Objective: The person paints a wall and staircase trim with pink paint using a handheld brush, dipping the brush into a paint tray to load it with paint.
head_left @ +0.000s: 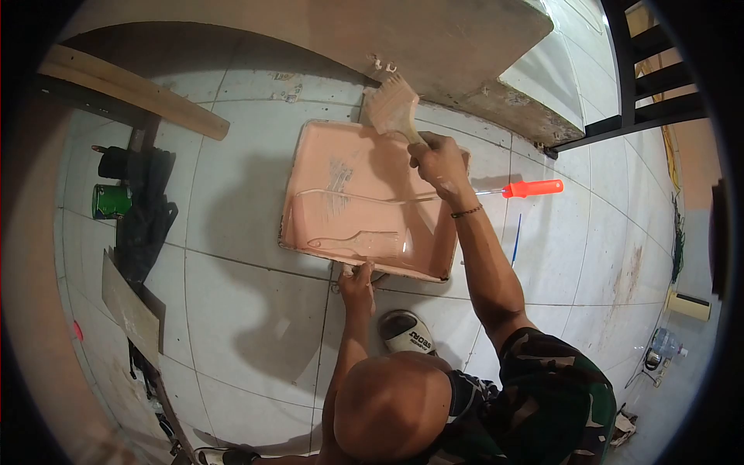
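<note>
My right hand is closed around the handle of a wide paintbrush, its bristles coated in peach paint and raised over the far edge of the tray. At the near rim, my left hand grips the paint tray, which is coated with peach paint. Inside the tray near that rim lies a second brush, covered in paint. A tool with a thin bent rod and an orange-red handle rests across the tray, its handle sticking out to the right.
A thin blue stick lies on the tiles right of the tray. A wooden plank, a green can and dark cloth are at left. A peach-coloured wall and a black metal frame stand beyond. A sandal is below the tray.
</note>
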`<state>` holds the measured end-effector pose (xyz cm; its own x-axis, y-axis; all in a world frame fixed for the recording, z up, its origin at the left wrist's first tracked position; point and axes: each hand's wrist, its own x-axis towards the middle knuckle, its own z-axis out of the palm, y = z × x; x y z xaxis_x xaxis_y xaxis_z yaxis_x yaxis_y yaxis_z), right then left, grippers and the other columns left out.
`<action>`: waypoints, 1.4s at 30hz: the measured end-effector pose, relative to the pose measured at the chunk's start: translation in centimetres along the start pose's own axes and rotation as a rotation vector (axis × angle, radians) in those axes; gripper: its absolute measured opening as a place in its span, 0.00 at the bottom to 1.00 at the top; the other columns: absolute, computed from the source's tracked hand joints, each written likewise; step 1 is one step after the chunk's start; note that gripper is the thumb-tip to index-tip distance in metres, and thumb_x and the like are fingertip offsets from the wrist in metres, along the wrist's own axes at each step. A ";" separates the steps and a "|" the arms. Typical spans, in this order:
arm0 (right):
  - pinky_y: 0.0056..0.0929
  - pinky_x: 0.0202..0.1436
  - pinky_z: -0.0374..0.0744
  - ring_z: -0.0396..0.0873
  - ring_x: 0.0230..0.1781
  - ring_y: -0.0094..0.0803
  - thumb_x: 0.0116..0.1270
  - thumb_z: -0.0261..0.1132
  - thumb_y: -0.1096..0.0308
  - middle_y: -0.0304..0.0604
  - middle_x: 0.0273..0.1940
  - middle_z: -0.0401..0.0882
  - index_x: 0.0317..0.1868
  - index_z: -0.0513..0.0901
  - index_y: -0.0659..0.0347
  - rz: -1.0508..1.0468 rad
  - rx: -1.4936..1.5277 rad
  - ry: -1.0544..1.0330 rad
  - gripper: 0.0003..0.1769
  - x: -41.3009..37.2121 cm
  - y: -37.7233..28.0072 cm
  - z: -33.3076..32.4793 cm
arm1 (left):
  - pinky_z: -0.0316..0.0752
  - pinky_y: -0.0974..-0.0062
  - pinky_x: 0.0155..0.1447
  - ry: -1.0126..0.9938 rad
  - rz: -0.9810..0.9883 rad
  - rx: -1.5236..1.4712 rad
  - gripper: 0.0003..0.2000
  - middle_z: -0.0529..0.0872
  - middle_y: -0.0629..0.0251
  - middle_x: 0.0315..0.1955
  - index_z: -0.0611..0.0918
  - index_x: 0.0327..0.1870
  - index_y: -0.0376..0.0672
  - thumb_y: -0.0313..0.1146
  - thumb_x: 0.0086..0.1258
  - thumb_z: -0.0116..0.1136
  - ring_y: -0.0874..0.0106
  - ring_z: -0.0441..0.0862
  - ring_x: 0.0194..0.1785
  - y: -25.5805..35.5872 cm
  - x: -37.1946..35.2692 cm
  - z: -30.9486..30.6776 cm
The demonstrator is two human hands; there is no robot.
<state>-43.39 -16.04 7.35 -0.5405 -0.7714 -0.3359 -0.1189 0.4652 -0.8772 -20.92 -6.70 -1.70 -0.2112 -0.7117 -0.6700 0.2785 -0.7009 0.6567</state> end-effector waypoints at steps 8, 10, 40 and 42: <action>0.18 0.14 0.57 0.61 0.12 0.17 0.57 0.57 0.67 0.36 0.18 0.70 0.28 0.78 0.68 0.051 0.147 -0.105 0.10 1.1 -0.6 0.2 | 0.82 0.66 0.40 0.007 0.001 0.012 0.11 0.74 0.65 0.36 0.69 0.45 0.40 0.25 0.62 0.51 0.74 0.75 0.41 0.4 -0.3 0.3; 0.19 0.14 0.56 0.61 0.12 0.17 0.57 0.57 0.68 0.36 0.19 0.70 0.28 0.77 0.68 0.019 0.152 -0.097 0.10 2.7 0.4 1.2 | 0.82 0.66 0.40 0.029 -0.019 0.054 0.09 0.75 0.65 0.35 0.69 0.43 0.41 0.25 0.63 0.50 0.74 0.75 0.41 0.9 -0.5 0.6; 0.19 0.12 0.55 0.61 0.12 0.20 0.60 0.54 0.71 0.39 0.19 0.70 0.28 0.73 0.64 0.065 0.596 0.044 0.06 1.4 -1.6 3.0 | 0.83 0.69 0.38 -0.038 0.051 0.040 0.10 0.74 0.62 0.36 0.68 0.45 0.36 0.24 0.64 0.51 0.72 0.77 0.36 -0.9 0.6 -1.1; 0.18 0.11 0.55 0.61 0.12 0.20 0.60 0.54 0.71 0.39 0.19 0.70 0.28 0.73 0.64 0.095 0.585 -0.005 0.06 0.3 -1.3 3.3 | 0.83 0.69 0.37 -0.010 0.026 0.046 0.11 0.74 0.61 0.36 0.67 0.45 0.36 0.24 0.64 0.51 0.72 0.77 0.37 0.1 0.2 -0.3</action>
<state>-40.66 -18.29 7.29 -0.5225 -0.7406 -0.4225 0.4097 0.2165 -0.8862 -20.66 -6.93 -1.86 -0.2137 -0.7300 -0.6492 0.2412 -0.6834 0.6890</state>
